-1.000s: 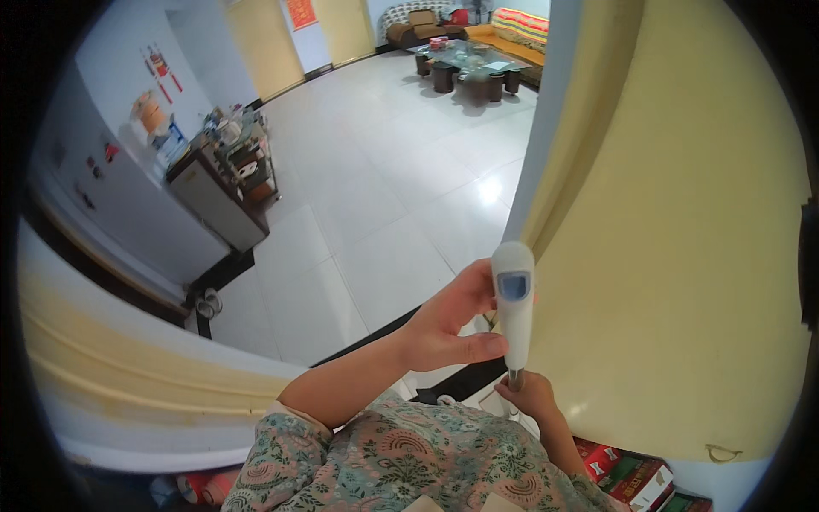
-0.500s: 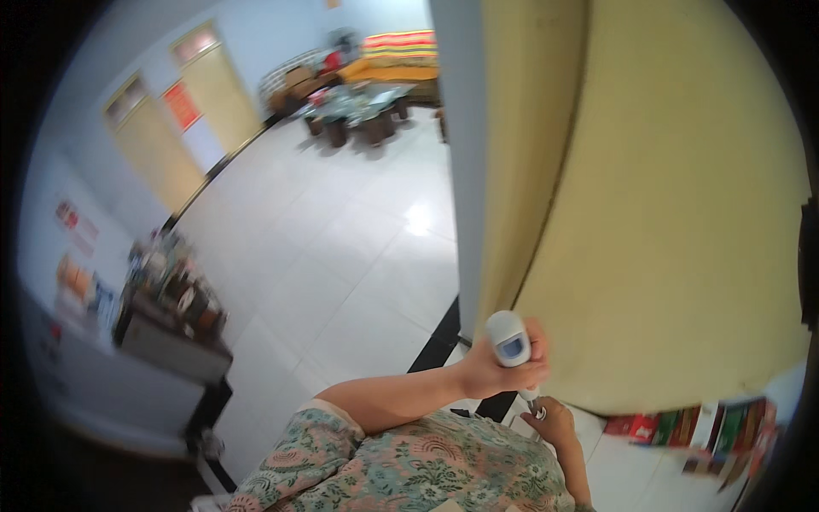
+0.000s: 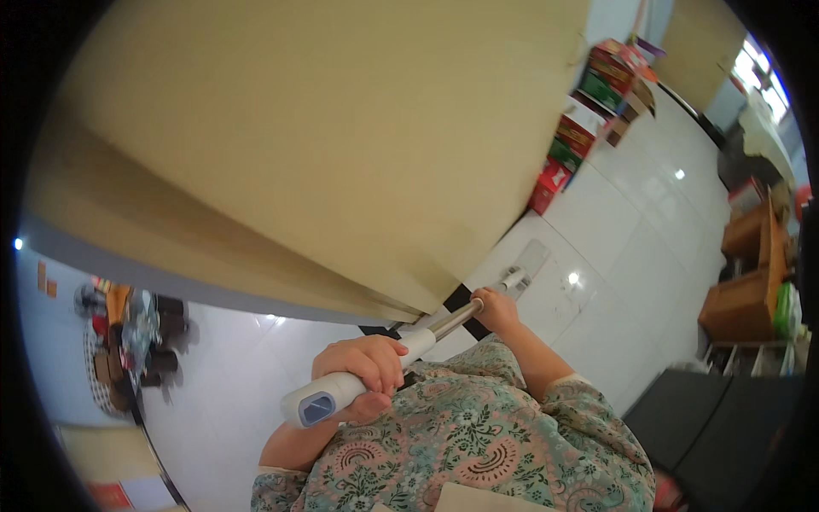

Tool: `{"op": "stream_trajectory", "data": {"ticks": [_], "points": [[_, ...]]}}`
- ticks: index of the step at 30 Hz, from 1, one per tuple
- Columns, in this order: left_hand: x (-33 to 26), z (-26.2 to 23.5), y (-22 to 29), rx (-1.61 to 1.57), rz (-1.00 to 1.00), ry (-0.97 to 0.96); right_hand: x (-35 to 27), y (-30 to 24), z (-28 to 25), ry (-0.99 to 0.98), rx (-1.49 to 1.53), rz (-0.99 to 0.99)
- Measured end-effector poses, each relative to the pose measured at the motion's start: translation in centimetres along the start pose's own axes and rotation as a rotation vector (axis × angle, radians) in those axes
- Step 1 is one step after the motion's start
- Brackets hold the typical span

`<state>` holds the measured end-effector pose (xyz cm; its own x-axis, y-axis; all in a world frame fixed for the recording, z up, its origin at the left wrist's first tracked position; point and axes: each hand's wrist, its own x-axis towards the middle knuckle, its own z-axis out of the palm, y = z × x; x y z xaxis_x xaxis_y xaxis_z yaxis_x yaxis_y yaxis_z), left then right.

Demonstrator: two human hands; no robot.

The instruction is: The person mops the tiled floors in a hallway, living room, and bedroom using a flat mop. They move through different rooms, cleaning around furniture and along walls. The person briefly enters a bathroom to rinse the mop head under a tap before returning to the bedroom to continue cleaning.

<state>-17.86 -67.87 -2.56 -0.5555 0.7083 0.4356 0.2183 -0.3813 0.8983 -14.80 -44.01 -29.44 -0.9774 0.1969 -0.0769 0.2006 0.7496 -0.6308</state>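
I see the mop (image 3: 409,346) running as one long line from lower left to upper right. Its white and blue grip end sits low and near the body, and its flat pale head (image 3: 527,263) lies on the white tiled floor (image 3: 631,247), close to the foot of the big yellow wall (image 3: 341,145). The metal pole slopes down and away from me toward that head.

My left hand (image 3: 363,365) is wrapped tight around the white grip, fingers curled over the top and the thumb tucked beneath. My right hand (image 3: 495,309) is closed around the metal pole further down, nearer the head, arm reaching forward out of the flowered sleeve.

A row of coloured boxes (image 3: 589,111) lines the base of the wall beyond the mop head.
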Motion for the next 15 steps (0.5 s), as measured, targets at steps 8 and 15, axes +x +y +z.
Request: {"op": "stream_trajectory", "data": {"ticks": [8, 15], "points": [[1.3, 3.2, 3.3, 0.093, -0.010, 0.023, 0.0, -0.5, -2.3, 0.127, 0.022, -0.109], [7.1, 9.5, -1.8, 0.339, -0.088, 0.057, 4.1, 6.3, -4.5, 0.109, 0.076, 0.000]]}}
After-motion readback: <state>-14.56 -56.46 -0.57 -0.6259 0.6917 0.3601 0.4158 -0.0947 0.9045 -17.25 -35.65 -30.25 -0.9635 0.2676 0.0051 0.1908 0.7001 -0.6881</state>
